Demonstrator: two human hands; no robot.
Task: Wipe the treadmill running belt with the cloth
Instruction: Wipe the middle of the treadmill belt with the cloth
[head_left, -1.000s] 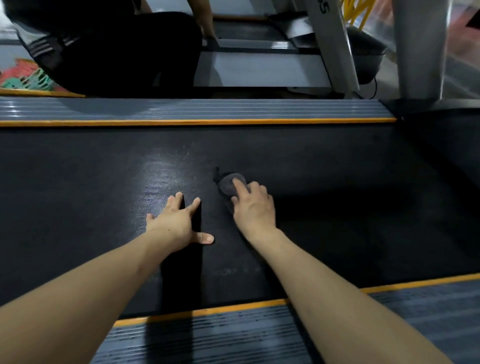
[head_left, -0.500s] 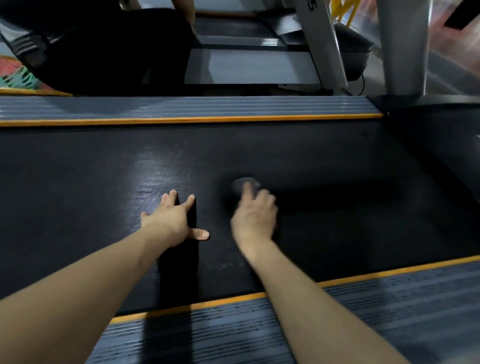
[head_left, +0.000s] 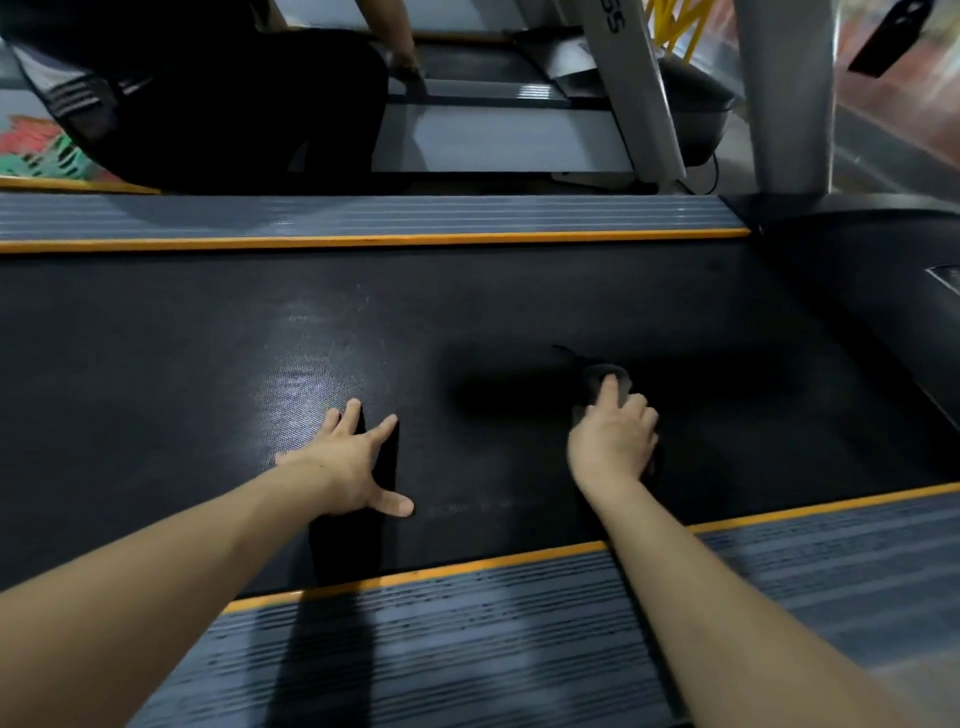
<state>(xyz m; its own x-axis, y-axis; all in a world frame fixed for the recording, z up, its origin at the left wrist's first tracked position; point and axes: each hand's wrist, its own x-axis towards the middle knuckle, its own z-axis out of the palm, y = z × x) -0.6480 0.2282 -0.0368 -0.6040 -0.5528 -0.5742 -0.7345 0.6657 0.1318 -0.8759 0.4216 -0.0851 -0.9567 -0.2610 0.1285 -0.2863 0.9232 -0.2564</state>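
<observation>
The black running belt (head_left: 208, 353) stretches across the view between two grey side rails with orange edges. My left hand (head_left: 353, 462) lies flat on the belt with its fingers spread. My right hand (head_left: 615, 434) presses a small dark grey cloth (head_left: 597, 376) onto the belt, right of centre. The forefinger lies stretched over the cloth and the other fingers are bent on it. Most of the cloth is hidden under the hand, with a thin dark thread trailing from its far end.
The near side rail (head_left: 467, 639) runs under my forearms; the far rail (head_left: 363, 215) lies beyond the belt. A person in dark clothes (head_left: 218, 98) crouches behind it by another treadmill (head_left: 493, 135). A grey upright post (head_left: 789, 93) and the black motor cover (head_left: 872, 270) stand at right.
My right hand has slid the cloth to the right along the belt, away from my left hand. The left hand has stayed flat in its place.
</observation>
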